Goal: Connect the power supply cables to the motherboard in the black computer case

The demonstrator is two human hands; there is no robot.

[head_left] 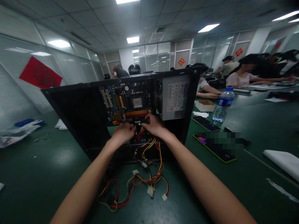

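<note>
The left fingers and right fingers reach into a computer case at its motherboard's lower edge; their grip is unclear. Right of them sits the power supply; below them, cables spill onto the table; farther right stands a bottle.

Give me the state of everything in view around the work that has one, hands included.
Left hand: fingers bent, grip unclear
Right hand: fingers bent, grip unclear
Computer case: open side facing the wearer
Power supply: seated inside
White cable plugs: loose, unplugged
Bottle: upright, capped
Green-edged phone: screen lit
Other phone: screen dark
</note>
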